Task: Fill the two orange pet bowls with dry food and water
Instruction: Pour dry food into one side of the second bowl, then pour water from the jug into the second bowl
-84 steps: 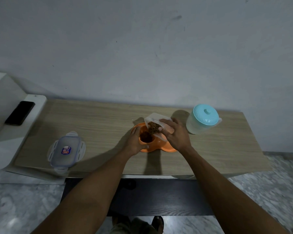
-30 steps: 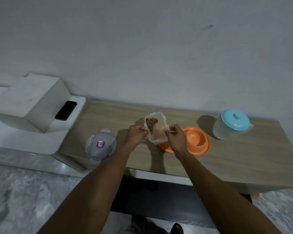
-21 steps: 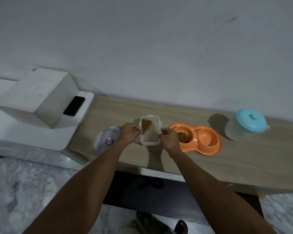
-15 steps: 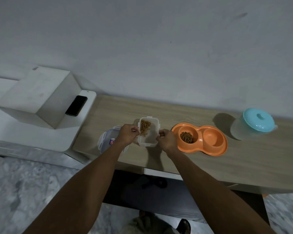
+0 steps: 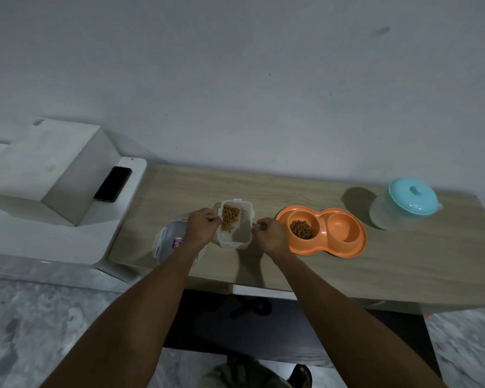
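Note:
An orange double pet bowl lies on the wooden table. Its left cup holds brown dry food; its right cup looks dry and bare. A clear plastic food container with some kibble at its far end stands left of the bowl. My left hand grips its left rim and my right hand pinches its right rim. The container's clear lid lies on the table under my left wrist. A translucent jug with a turquoise lid stands at the far right.
A white stepped cabinet adjoins the table's left end, with a black phone lying on its lower ledge. A grey wall runs behind the table. Marble floor and my feet show below.
The tilted container has left the bowl's left cup, which now holds kibble, and moved left to the table beside the lid. My left hand shifted from the bowl to the container.

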